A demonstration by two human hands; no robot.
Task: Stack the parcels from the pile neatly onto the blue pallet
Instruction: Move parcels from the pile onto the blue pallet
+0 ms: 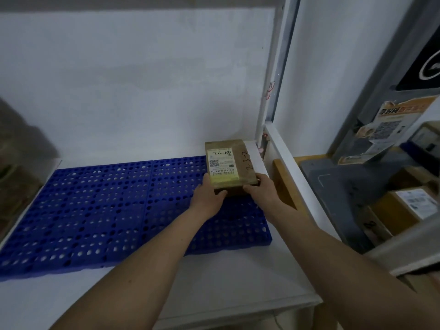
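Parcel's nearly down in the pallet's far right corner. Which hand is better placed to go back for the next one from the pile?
Probably the right hand. It grips the parcel on its right side, nearest the boxes visible further right. The left hand holds the parcel's near left corner over the blue pallet, farther from them.

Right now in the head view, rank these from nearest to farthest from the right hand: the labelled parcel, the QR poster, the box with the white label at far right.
1. Labelled parcel: held by the right hand, on the blue pallet's back right corner.
2. Box with the white label: low at right.
3. QR poster: up on the right-hand frame.
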